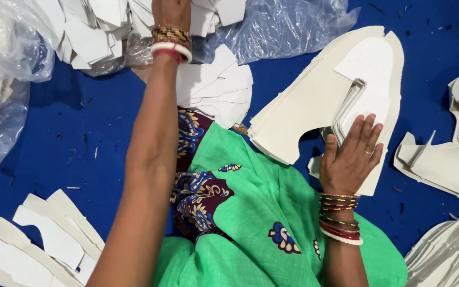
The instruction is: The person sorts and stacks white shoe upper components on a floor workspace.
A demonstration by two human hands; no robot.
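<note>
Blue floor (speckled) carries white cut-outs.

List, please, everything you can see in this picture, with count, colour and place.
Stack of cut-out shapes: one, cream, centre right, under the right hand.
Small white pieces: one pile, upper centre.
Plastic bags: two, clear, top and left.
Loose cut pieces: several groups, white, lower left and right edge.
Floor covering: one, blue.
Garment: green, patterned, bottom centre.
Left hand: reaching into the top bag.
Right hand: flat on the stack.
</note>
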